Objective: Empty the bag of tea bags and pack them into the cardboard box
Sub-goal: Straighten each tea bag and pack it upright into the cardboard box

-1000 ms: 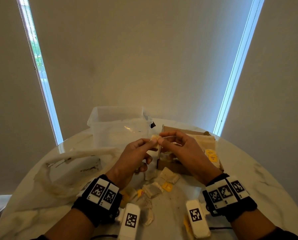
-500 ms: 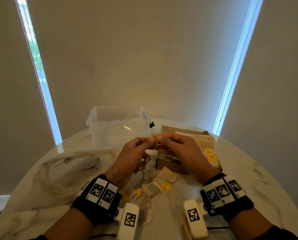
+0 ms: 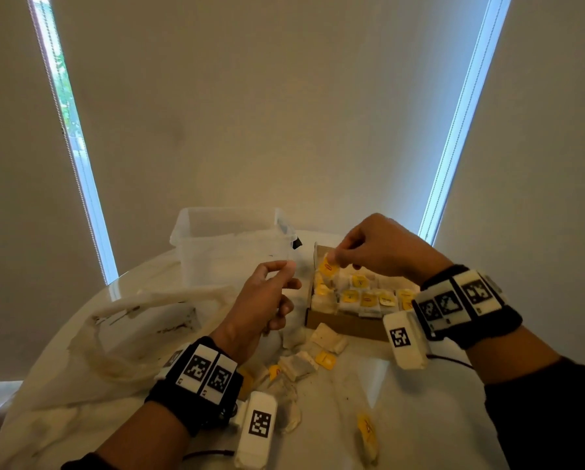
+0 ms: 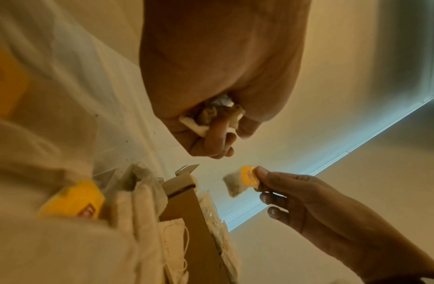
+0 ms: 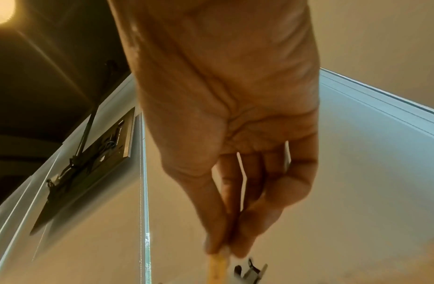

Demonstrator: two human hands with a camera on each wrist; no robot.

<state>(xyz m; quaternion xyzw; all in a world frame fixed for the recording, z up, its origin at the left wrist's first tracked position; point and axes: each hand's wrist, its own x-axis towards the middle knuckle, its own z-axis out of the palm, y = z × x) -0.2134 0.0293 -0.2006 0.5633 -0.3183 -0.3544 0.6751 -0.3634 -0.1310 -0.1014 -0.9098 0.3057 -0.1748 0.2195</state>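
Note:
My right hand (image 3: 335,261) pinches a tea bag (image 3: 327,268) by its yellow tag just above the far left corner of the open cardboard box (image 3: 343,322). The left wrist view shows that tea bag (image 4: 242,181) hanging from the right fingertips (image 4: 260,173). Several tea bags with yellow tags (image 3: 359,293) stand packed in the box. My left hand (image 3: 286,268) hovers left of the box, its fingers curled round crumpled tea bags (image 4: 218,112) in the palm. Loose tea bags (image 3: 318,351) lie on the table in front of the box.
A limp clear plastic bag (image 3: 131,320) lies on the left of the round white table (image 3: 454,418). A clear plastic tub (image 3: 230,242) stands behind my left hand. One tea bag (image 3: 365,435) lies near the front edge.
Both hands pinched one tea bag together in front of the box. The right hand has carried it right, over the box; the left hand let go of it and stayed.

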